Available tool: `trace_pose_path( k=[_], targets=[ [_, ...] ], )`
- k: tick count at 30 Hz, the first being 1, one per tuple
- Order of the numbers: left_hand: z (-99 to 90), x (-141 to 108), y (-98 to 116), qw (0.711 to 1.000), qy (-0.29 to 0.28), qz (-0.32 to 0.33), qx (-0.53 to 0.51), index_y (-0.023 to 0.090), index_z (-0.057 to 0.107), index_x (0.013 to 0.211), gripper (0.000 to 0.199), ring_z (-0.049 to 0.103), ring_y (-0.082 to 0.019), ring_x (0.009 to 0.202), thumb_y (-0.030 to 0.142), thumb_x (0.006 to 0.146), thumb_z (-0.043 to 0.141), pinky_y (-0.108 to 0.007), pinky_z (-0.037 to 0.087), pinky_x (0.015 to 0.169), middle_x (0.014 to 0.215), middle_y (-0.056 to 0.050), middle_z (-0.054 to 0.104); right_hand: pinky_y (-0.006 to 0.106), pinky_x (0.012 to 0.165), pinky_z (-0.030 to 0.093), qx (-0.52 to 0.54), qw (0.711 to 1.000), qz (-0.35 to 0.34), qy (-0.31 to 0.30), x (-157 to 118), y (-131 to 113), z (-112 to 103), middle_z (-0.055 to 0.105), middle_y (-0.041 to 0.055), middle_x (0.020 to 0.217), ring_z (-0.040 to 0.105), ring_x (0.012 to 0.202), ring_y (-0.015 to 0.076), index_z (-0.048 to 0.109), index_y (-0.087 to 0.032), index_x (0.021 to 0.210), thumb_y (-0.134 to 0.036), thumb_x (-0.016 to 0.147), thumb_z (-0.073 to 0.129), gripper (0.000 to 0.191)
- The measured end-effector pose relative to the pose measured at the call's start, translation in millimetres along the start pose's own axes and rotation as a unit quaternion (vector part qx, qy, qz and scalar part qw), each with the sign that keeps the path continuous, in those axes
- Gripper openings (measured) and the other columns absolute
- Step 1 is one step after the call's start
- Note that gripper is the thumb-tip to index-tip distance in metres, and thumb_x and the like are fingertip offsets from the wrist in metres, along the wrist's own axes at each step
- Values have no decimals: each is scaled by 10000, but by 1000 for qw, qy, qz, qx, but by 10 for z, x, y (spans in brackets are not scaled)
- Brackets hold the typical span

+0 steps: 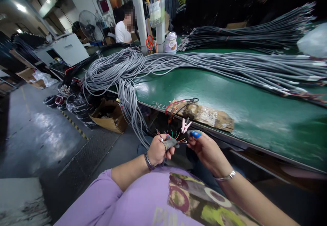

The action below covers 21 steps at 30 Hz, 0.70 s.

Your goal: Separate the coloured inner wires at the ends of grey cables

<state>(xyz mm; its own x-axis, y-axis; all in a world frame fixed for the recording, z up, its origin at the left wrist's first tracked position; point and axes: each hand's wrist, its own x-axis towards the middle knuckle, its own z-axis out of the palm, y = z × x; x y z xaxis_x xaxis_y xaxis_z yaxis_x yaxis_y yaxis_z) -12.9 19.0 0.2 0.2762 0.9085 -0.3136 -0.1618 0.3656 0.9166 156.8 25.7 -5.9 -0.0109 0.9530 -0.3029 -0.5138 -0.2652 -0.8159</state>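
My left hand [158, 151] is closed around the end of a grey cable, with grey covering on its thumb or finger. From that grip, thin coloured wires [176, 135] fan out: green, orange, red and others, some with pale tips. Just right of the tips, my right hand [203, 149] has its thumb and fingers drawn together, a blue wrap on one finger. Whatever it pinches is too small to make out. A pale pink clip [185, 126] stands at the bench edge above the hands. Behind it, a red and a black lead lie on taped cardboard [208, 115].
Long grey cables [173, 62] lie across the green bench [230, 90] and hang over its edge on the left. Dark cable bundles [245, 37] lie behind. An open carton [109, 117] stands on the floor. Another person [122, 30] sits beyond the white posts.
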Motion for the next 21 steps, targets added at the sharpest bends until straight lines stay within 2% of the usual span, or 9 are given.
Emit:
trace_pose_path(
  k=[3,5,8,12,17,21],
  targets=[
    [-34,43,94,999,-39,-30,2,138,558,671,414,398,-55,276,520,623,712,-181,220,289,442,33,536,247,541,461,21,997,53,-44,139,-37,-40,606,14,708,495,562,108,664,-186,757,-533,647,752,375],
    [-38,71,158,997,-63,-41,2,137,562,674,425,392,-54,273,524,606,722,-182,224,287,435,30,536,254,546,462,21,993,72,-90,217,-55,-21,618,23,710,507,570,116,680,-179,794,-595,666,711,435],
    [-26,120,235,994,-96,-49,-1,131,576,689,415,383,-57,262,502,592,735,-185,220,279,427,25,539,251,550,443,10,990,42,-135,290,-67,37,584,2,631,482,551,112,680,-175,751,-608,682,694,439],
    [1,195,284,992,-118,-53,-2,121,583,672,409,384,-67,250,489,585,739,-188,211,263,409,12,536,247,532,408,-6,992,3,-122,324,-56,98,574,-7,580,474,532,111,664,-181,681,-623,711,657,443],
    [27,252,279,989,-135,-66,-4,125,575,675,409,383,-67,246,483,574,744,-179,233,258,402,16,535,280,564,454,70,987,74,-123,342,-51,157,649,7,671,552,555,135,685,-199,825,-618,695,677,439],
    [34,263,241,987,-141,-82,0,121,577,702,401,375,-65,243,465,579,742,-178,224,257,396,20,531,265,554,466,103,987,71,-99,363,-38,199,618,-8,593,546,527,123,644,-189,692,-578,662,731,399]
  ],
)
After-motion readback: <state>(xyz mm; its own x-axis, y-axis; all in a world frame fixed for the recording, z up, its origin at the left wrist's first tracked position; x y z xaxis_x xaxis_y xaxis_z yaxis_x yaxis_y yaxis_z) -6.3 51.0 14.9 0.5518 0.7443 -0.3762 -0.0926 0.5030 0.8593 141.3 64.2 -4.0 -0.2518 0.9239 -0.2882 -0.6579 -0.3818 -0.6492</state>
